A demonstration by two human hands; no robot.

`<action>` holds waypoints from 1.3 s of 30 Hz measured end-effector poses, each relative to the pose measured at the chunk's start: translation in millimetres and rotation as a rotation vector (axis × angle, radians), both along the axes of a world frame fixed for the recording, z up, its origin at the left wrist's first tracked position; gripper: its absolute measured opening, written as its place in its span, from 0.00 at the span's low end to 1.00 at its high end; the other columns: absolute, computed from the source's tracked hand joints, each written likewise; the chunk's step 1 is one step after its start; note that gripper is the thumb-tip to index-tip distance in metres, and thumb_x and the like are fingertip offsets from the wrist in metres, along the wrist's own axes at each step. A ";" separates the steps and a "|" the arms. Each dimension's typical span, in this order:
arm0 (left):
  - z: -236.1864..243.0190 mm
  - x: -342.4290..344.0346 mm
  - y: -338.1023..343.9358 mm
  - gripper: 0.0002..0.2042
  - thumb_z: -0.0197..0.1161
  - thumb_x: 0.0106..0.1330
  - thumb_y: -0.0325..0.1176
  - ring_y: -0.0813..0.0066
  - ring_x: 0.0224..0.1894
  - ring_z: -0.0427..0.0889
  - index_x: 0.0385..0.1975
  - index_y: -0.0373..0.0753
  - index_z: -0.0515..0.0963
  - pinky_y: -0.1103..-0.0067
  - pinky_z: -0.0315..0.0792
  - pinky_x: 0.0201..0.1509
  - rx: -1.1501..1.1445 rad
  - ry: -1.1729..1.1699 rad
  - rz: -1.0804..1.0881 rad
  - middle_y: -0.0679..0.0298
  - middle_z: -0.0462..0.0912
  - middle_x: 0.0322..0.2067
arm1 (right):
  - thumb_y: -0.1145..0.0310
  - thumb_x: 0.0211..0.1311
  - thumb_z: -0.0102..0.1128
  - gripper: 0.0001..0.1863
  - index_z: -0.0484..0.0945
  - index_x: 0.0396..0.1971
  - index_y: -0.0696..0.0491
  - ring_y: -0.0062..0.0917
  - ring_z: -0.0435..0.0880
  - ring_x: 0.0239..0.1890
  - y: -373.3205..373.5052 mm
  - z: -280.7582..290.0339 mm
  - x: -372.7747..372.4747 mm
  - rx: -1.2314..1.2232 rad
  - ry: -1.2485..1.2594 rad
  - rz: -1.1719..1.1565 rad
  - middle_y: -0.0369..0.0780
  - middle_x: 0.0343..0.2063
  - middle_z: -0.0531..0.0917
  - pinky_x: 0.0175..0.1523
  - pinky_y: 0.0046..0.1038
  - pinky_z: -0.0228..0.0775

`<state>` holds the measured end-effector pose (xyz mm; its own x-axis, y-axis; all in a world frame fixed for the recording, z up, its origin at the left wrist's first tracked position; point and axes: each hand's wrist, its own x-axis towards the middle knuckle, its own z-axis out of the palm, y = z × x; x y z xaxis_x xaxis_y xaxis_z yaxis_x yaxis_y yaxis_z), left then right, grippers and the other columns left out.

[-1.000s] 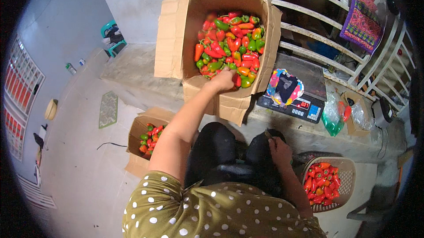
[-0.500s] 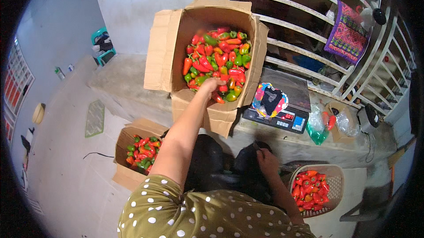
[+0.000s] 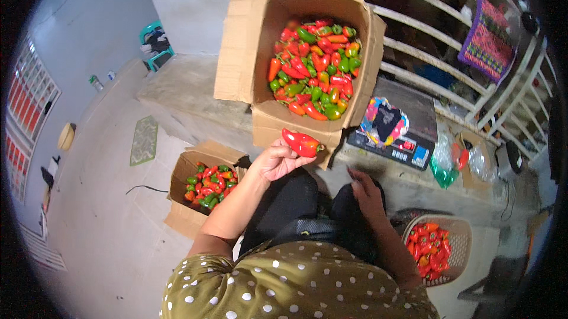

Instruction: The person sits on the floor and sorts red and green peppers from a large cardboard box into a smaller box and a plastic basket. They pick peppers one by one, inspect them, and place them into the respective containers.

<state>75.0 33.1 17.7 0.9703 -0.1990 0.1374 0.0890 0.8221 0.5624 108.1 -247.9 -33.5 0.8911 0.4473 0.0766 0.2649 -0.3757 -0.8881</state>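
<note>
My left hand (image 3: 277, 162) is closed on a red pepper (image 3: 303, 143), its green stem end pointing right. That pepper is held just in front of a large open cardboard box (image 3: 242, 59), which contains many red, green and orange peppers (image 3: 316, 65). My right hand (image 3: 368, 198) rests by my right knee with its fingers partly curled. A thin dark thing seems to show at its fingertips, too small to name. Near my right forearm stands a beige plastic basket (image 3: 460, 248) of mostly red peppers (image 3: 428, 248).
A smaller cardboard box (image 3: 180, 201) of mixed peppers sits on the floor at left. On the concrete ledge are a digital scale (image 3: 408, 149) with a colourful cloth item (image 3: 384, 121) on it, and plastic bags (image 3: 444, 162). A white metal railing (image 3: 438, 76) stands behind.
My left hand has come out of the large box toward me, bringing a red pepper. My right hand stays by my knee. The whole view has shifted slightly.
</note>
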 end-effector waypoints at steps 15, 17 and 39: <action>-10.7 -42.9 -23.1 0.23 0.53 0.62 0.33 0.47 0.52 0.71 0.57 0.37 0.56 0.64 0.73 0.48 0.145 0.194 -0.425 0.49 0.68 0.50 | 0.69 0.60 0.52 0.21 0.65 0.53 0.56 0.27 0.79 0.43 41.9 55.5 -24.9 0.194 -0.097 0.405 0.43 0.44 0.78 0.45 0.24 0.69; -16.5 -45.9 -29.3 0.22 0.56 0.60 0.33 0.59 0.43 0.77 0.54 0.35 0.60 0.70 0.75 0.41 0.413 0.250 -0.437 0.52 0.74 0.42 | 0.61 0.58 0.54 0.21 0.68 0.50 0.53 0.38 0.79 0.42 41.9 52.6 -24.5 0.113 -0.177 0.434 0.46 0.40 0.79 0.43 0.30 0.72; 24.7 -96.5 -26.3 0.16 0.70 0.47 0.30 0.77 0.35 0.74 0.35 0.39 0.73 0.81 0.68 0.41 1.172 -0.199 0.315 0.67 0.75 0.31 | 0.55 0.61 0.48 0.19 0.74 0.42 0.54 0.43 0.79 0.37 -17.5 -9.0 26.5 -0.276 -0.081 -0.046 0.47 0.35 0.80 0.42 0.40 0.70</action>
<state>-21.5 6.8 42.3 0.9808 -0.0624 0.1848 -0.1941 -0.2186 0.9563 134.6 -265.4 -42.5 0.9071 0.4200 0.0291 0.3075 -0.6137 -0.7272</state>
